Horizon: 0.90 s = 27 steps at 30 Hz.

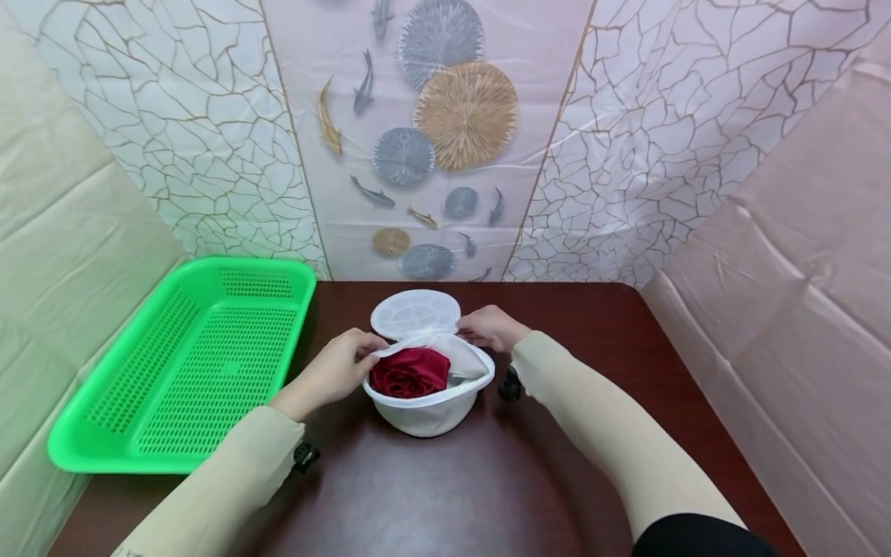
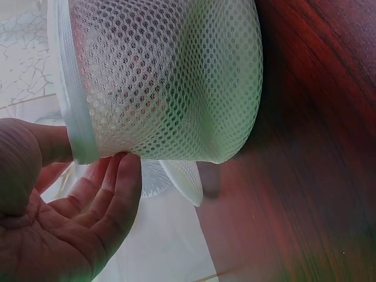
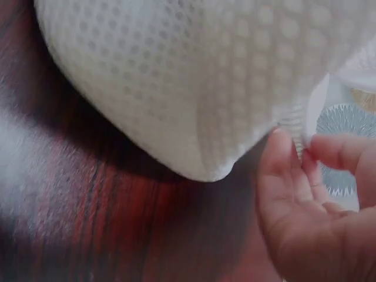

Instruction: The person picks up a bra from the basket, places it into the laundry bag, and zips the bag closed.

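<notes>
A white mesh laundry bag [image 1: 426, 418] sits on the table with its round lid [image 1: 415, 311] folded back toward the wall. Inside lies a rolled dark red satin cloth [image 1: 411, 373], with white fabric [image 1: 455, 357] beside it. My left hand [image 1: 339, 362] pinches the bag's rim at the left; in the left wrist view the thumb is inside the white edge band [image 2: 70, 88] and the fingers lie against the mesh. At the back right, my right hand [image 1: 491, 328] pinches the white edge near the lid, its fingertips [image 3: 281, 141] right at the mesh.
A green plastic basket [image 1: 230, 367] with slotted sides stands on the left of the dark wooden table [image 1: 431, 503]. Patterned sheeting [image 1: 459, 216] rises behind the table, and pale padded panels [image 1: 780, 271] flank it.
</notes>
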Each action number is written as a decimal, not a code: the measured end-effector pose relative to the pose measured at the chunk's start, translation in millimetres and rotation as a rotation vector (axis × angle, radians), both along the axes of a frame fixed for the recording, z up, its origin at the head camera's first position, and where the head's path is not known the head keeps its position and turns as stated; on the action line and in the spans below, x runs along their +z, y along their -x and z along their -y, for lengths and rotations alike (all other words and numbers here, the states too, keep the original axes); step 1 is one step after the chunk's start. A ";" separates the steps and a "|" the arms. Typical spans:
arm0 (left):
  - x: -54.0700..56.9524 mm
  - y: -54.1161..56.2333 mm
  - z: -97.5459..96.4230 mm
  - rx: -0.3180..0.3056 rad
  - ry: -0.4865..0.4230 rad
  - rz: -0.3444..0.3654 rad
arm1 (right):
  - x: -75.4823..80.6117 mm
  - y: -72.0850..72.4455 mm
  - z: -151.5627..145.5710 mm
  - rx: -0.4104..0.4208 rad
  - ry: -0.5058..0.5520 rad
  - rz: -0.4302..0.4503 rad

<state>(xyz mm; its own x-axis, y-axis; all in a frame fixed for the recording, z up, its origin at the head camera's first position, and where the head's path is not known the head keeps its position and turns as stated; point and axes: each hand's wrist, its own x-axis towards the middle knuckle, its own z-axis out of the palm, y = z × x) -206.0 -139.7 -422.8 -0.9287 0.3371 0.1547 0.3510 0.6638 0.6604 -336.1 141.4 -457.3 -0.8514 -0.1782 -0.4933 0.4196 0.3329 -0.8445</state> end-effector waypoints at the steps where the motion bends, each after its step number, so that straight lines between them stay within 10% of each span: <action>1: 0.3 -0.3 0.4 -0.004 -0.002 -0.001 | 0.4 -0.6 -0.7 -0.009 0.013 -0.010; 27: 11.5 9.3 2.8 0.046 -0.011 0.107 | 25.4 -19.5 1.8 -0.106 0.258 -0.349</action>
<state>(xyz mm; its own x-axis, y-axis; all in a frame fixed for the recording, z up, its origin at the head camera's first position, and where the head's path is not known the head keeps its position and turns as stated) -215.3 -142.5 -411.4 -0.9546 0.2923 0.0573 0.2472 0.6701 0.6999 -316.6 139.5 -431.9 -0.9792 -0.1605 -0.1244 0.1156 0.0634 -0.9913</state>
